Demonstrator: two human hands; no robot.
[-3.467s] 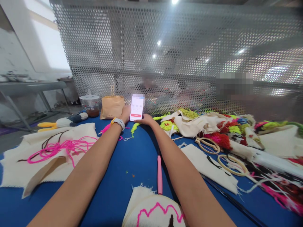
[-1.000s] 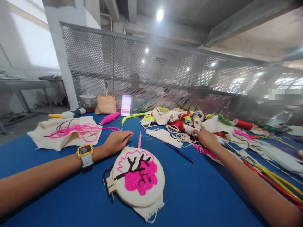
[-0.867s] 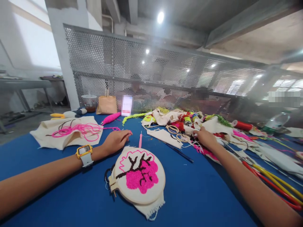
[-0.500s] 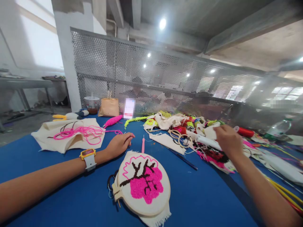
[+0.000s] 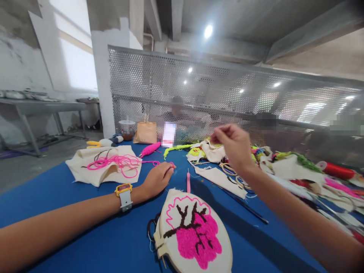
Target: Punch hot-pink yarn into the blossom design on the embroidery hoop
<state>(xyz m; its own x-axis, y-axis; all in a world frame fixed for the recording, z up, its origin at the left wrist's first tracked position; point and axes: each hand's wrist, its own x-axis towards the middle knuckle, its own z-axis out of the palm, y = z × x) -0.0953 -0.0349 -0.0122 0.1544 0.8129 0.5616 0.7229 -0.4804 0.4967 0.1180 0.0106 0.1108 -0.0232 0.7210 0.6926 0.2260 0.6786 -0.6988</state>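
While the embroidery hoop [image 5: 196,235] lies flat on the blue worktop [image 5: 85,182] close in front of the person, its picture looks largely worked: a dark brown branching trunk stands finished in the middle, a block of bright pink loops fills the lower part of the crown, and a thin pink outline traces the top. Between that outline and the filled block the cream cloth is bare, so by my judgement the upper crown is what remains to be filled. Frayed cloth edges stick out past the ring.

The left hand [image 5: 157,178], a watch [image 5: 124,195] on its wrist, rests on the worktop just beyond the hoop with fingers loosely curled and holding nothing that shows. A pink-handled punch needle [image 5: 188,181] lies untouched between that hand and the hoop's far edge.

The right hand [image 5: 231,146] is raised in the air above the pile of scraps [image 5: 284,167], fingers pinched together as if on something thin; I cannot tell whether a strand is in the pinch. Loose pink yarn [image 5: 113,163] sits on a cream cloth to the left, well apart from both hands, and a pink skein [image 5: 149,149] lies farther back near a brown paper bag [image 5: 145,132].
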